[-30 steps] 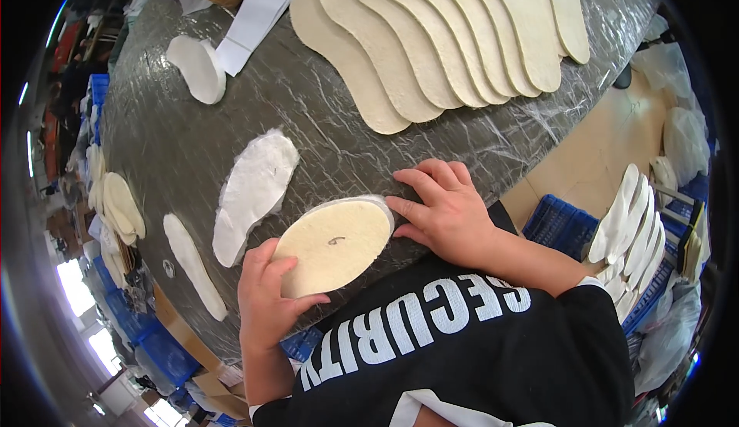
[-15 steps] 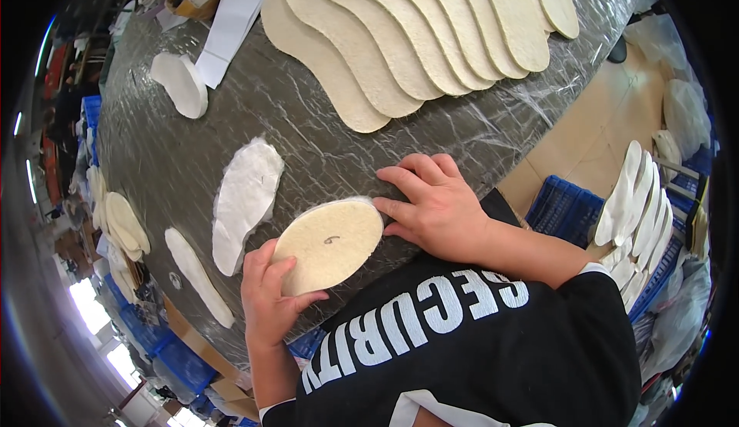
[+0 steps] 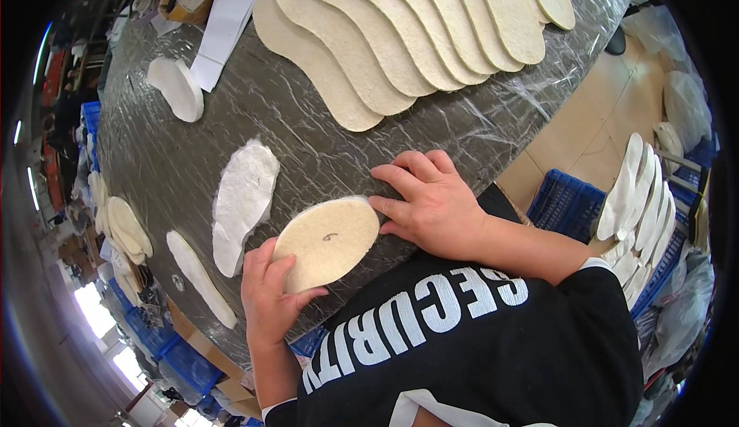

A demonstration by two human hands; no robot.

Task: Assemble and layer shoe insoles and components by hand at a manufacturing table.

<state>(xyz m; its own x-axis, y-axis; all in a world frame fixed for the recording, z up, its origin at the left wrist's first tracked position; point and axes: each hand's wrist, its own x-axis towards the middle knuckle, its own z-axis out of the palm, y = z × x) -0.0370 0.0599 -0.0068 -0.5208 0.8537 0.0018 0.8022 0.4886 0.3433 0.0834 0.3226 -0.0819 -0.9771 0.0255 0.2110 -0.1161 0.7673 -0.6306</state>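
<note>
Oval pad: cream, felt-like, smooth-faced, bearing a small dark mark; lying near the table's near edge, between both hands, a whitish fuzzy layer showing along its far rim.

Left hand: clamping the pad's left end, index finger lying over the face, thumb extending along the near edge.

Right hand: lying palm down at the pad's right end, fingers bent and slightly apart, tips meeting or nearly meeting the rim; whether they are pressing, cannot tell.

White fluffy piece: elongated, ragged-edged, lying left of and beyond the pad.

Slim white piece: narrow, round-ended, lying farther left.

Small white pieces: curved, thick-edged, lying near white sheets.

Cream insoles: wavy-sided, matte, overlapping in a fan at the far side.

Table: dark grey, wearing crinkled, glossy clear film.

Crate: blue plastic, standing at right below the table.
</note>
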